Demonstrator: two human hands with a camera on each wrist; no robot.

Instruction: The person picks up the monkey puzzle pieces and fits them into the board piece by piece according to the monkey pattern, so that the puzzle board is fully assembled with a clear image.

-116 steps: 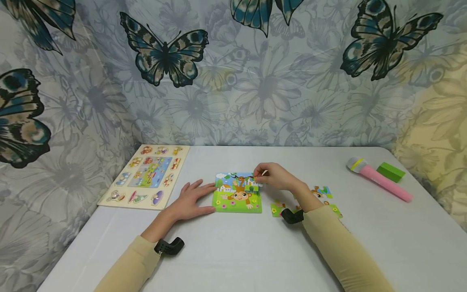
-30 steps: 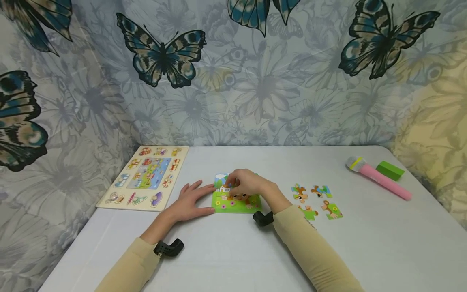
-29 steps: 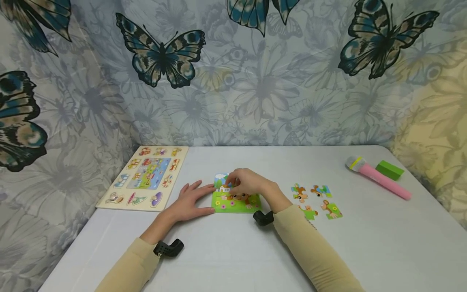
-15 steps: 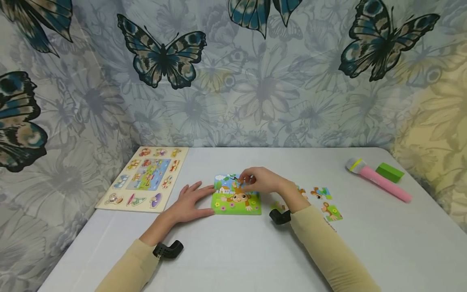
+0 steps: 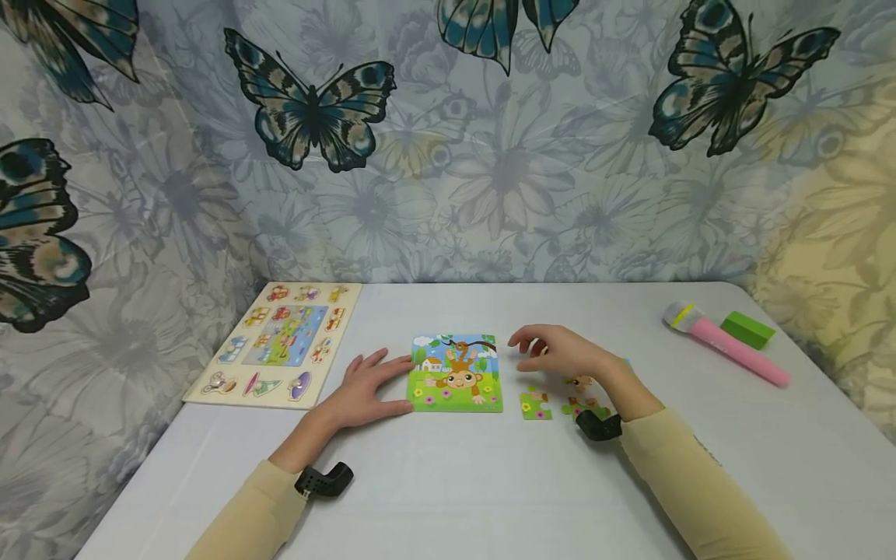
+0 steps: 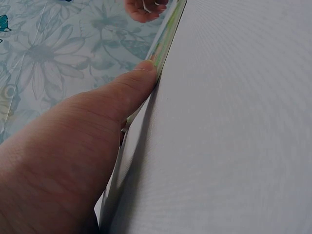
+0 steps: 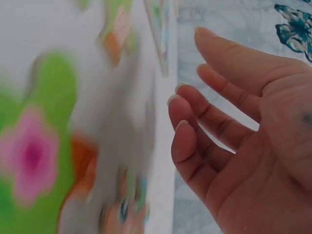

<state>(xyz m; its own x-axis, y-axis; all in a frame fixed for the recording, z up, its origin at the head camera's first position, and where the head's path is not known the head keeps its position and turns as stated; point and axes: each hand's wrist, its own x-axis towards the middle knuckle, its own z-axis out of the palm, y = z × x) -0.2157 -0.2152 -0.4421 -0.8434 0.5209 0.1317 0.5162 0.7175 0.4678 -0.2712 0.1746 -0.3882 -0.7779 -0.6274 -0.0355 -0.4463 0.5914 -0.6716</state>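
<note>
A square puzzle board with a monkey picture lies mid-table in the head view. My left hand rests at its left side with spread fingers, touching the edge; in the left wrist view the thumb meets that edge. My right hand hovers right of the board, over the table near the loose puzzle pieces. Its fingers curl loosely with nothing between them in the right wrist view. One puzzle piece shows in front of this hand; other pieces are partly hidden by the hand and wrist.
A cream board with small pictures lies at the back left. At the right are a pink toy microphone and a green block. Patterned cloth with butterflies hangs behind the table.
My right hand has moved right, off the monkey board, uncovering its picture. The house-patterned piece it pinched 3.9 s ago is no longer in its fingers. My left hand has stayed put.
</note>
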